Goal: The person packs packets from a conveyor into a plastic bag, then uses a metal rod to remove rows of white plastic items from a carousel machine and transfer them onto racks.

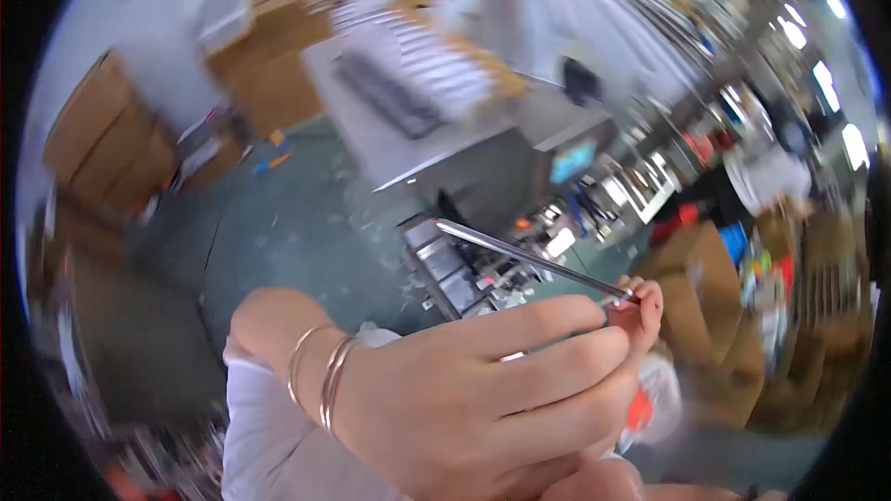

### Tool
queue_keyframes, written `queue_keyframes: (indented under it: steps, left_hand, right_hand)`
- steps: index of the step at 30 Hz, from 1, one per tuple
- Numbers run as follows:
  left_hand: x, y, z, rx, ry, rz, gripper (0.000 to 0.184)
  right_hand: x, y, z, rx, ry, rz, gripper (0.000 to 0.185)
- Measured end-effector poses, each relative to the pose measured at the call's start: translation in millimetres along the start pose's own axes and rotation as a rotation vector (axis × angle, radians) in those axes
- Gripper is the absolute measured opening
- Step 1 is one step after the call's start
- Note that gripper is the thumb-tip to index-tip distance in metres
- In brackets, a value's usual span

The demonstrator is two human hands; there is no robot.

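Note:
My left hand (483,390) fills the lower middle of the view, back turned to me, with thin bangles at the wrist. Its fingers are bent and close together, pointing right; their tips and whatever they hold are hidden. A small shiny glint shows between two of them. Just beyond, the fingertips of my right hand (645,311) are pinched around the near end of a slim shiny metal rod (529,258). The rod slants up and left from there, its far end free in the air. The rest of my right hand is mostly covered by my left.
A grey-topped table (357,144) stands ahead, with white rolls (445,70) on it. Cardboard boxes (111,130) stand at the left, and an open carton (701,283) at the right. Below the rod is a dark tray-like rack (445,269). Much of the background is blurred.

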State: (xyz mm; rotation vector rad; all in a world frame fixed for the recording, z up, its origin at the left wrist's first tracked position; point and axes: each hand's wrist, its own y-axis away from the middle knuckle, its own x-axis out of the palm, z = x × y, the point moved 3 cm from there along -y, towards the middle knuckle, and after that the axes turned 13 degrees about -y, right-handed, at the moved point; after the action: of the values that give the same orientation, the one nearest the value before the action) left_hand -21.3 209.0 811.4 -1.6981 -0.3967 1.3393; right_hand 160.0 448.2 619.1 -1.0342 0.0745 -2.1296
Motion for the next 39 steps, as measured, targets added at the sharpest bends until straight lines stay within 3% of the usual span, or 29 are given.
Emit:
queue_keyframes:
  steps: [2, 3, 6, 8, 10, 11, 12, 13, 16, 17, 18, 20, 21, 25, 26, 31, 39]
  left_hand:
    - [-25, 29, 13, -0.155, 0.076, -0.227, 0.037]
    - [-39, 44, 15, -0.158, -0.022, -0.304, 0.031]
    - [-81, 86, 25, -0.199, -0.215, -0.124, 0.025]
    - [-103, 117, 29, -0.249, -0.320, -0.043, 0.025]
    - [-113, 147, 32, -0.754, 1.129, -0.141, 0.024]
    - [-132, 157, 31, -0.815, 1.296, -0.070, 0.043]
    - [-143, 157, 29, -0.838, 1.277, -0.089, 0.043]
    - [-154, 159, 20, -0.820, 1.439, -0.221, 0.066]
    - [-186, 178, 11, -0.701, 1.441, -0.235, 0.102]
    - [-195, 184, 8, -0.683, 1.447, -0.289, 0.095]
    - [-203, 189, 8, -0.661, 1.461, -0.333, 0.090]
    - [-213, 200, 11, -0.626, 1.508, -0.403, 0.088]
    - [-215, 203, 14, -0.643, 1.519, -0.428, 0.091]
    - [-213, 216, 39, -0.760, 1.529, -0.489, 0.102]
    - [-209, 217, 50, -0.808, 1.530, -0.478, 0.105]
    - [-182, 214, 98, -0.975, 1.467, -0.413, 0.119]
    - [-174, 187, 217, -0.556, 2.081, -0.211, 0.115]
  right_hand:
    - [22, -20, -41, 0.052, -0.032, 0.046, 0.023]
    - [38, -29, -62, 0.094, -0.058, 0.136, 0.023]
    - [60, -55, -129, 0.203, -0.102, 0.406, 0.023]
    - [118, -53, -178, 0.252, -0.237, 0.237, 0.022]
    - [131, -66, -226, 0.487, -0.446, 0.373, 0.021]
    - [147, -69, -251, 0.515, -0.471, 0.396, 0.021]
    - [159, -73, -270, 0.564, -0.490, 0.374, 0.020]
    - [171, -71, -284, 0.603, -0.497, 0.350, 0.019]
    - [235, -60, -308, 0.622, -0.419, 0.173, 0.017]
    - [262, -57, -314, 0.625, -0.326, 0.125, 0.018]
    - [264, -63, -326, 0.735, -0.538, 0.389, 0.019]
    - [291, -64, -334, 0.772, -0.516, 0.480, 0.018]
    - [294, -66, -337, 0.760, -0.497, 0.392, 0.019]
    - [305, -83, -342, 0.622, -0.386, 0.446, 0.023]
    - [297, -88, -344, 0.630, -0.341, 0.334, 0.024]
    - [285, -113, -336, 0.475, -0.217, 0.358, 0.027]
    - [245, -158, -326, 0.081, -0.039, 0.307, 0.027]
